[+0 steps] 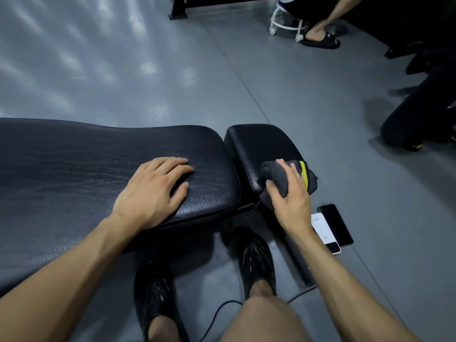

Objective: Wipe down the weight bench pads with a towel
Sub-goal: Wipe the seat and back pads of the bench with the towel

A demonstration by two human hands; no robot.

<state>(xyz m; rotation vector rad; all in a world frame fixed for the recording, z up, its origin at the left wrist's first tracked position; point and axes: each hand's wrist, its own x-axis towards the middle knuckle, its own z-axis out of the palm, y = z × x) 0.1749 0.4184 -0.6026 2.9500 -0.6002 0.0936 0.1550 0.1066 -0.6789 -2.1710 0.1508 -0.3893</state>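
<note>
A long black back pad (pixel 81 159) runs from the left edge to the middle. A smaller black seat pad (pixel 259 146) lies just right of it across a narrow gap. My left hand (pixel 153 191) rests flat on the back pad near its front edge, fingers spread, holding nothing. My right hand (pixel 288 193) grips a bunched dark grey towel (pixel 274 176) with a yellow stripe, pressed on the seat pad's near right corner. Part of the towel hangs over the pad's edge.
Two phones, one black (pixel 338 223) and one white (pixel 325 233), lie on the grey floor right of the bench. My feet in black shoes (pixel 256 257) stand under the bench by a black cable (pixel 222 309). A seated person (pixel 320 23) on a white stool is at the far right, dark equipment (pixel 419 114) beside.
</note>
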